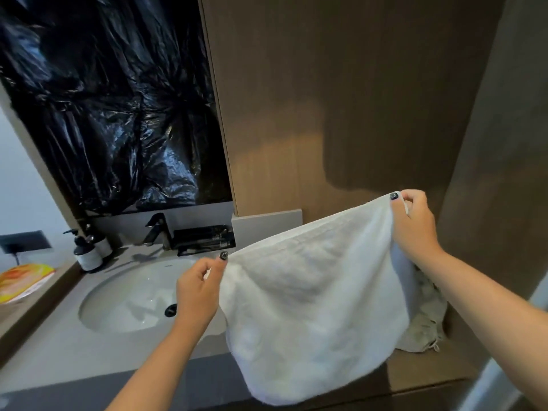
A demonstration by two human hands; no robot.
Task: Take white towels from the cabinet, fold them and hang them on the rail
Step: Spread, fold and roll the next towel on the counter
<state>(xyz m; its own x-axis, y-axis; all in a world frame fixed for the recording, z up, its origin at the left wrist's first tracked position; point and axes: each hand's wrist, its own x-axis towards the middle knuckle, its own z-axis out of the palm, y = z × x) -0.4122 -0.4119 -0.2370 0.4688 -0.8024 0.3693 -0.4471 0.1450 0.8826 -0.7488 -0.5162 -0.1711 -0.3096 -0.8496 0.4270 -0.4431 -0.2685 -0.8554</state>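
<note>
Fingers of left hand (198, 292) and right hand (413, 225) each pinch a top corner of the white towel (314, 307), grip closed tight.

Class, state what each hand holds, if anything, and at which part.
Both hold one white terry towel: left hand pinches its upper left corner, right hand its upper right corner.

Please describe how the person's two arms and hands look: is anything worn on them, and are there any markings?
Both forearms are bare; no sleeve, watch or bracelet shows in this view. The left hand and the right hand wear no gloves, and no ring is visible. The visible thumbnails carry dark, glittery polish. Beyond that, no markings are visible.
</note>
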